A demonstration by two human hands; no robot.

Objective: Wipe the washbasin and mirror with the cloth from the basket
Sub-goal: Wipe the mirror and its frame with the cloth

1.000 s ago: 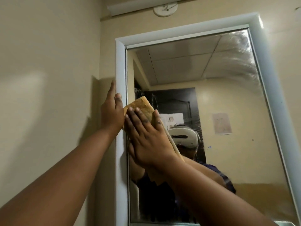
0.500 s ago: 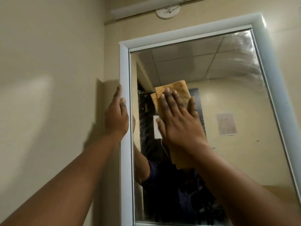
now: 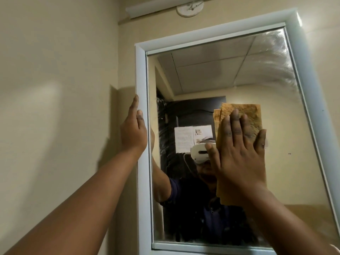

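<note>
A wall mirror (image 3: 211, 78) in a white frame (image 3: 141, 70) fills the right half of the view. My right hand (image 3: 239, 153) presses a folded orange-brown cloth (image 3: 244, 113) flat against the glass near its middle, fingers straight and spread. My left hand (image 3: 133, 133) rests with straight fingers against the outer left edge of the frame. Smears show on the glass at the upper right. The washbasin is out of view.
A beige wall (image 3: 55, 107) stands close on the left. Above the mirror a white tube light fitting (image 3: 156, 6) and a round white wall fixture (image 3: 189, 8) are mounted. The mirror's bottom frame edge (image 3: 202, 247) lies low in view.
My right hand has slid the cloth across the glass from the left edge, up, then rightward to the middle. My left hand has stayed on the frame.
</note>
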